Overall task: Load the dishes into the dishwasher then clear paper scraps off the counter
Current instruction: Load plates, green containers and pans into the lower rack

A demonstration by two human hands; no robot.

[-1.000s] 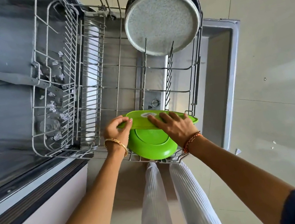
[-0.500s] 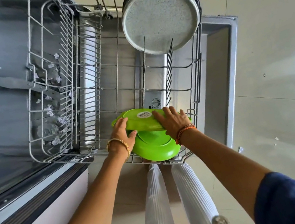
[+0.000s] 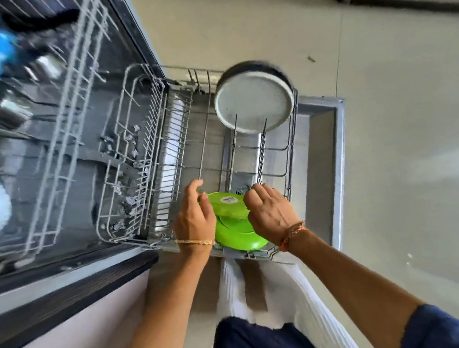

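While both hands grip it, a green plate stands on edge in the near end of the lower rack, just above a second green plate leaning beneath it. The left hand curls round the plate's left rim, thumb up; the right hand holds its right rim with fingers bent over the top. At the rack's far end a grey pan stands upright between the tines. Paper scraps lie in the tub beside the rack. Upper-rack items at top left are blurred.
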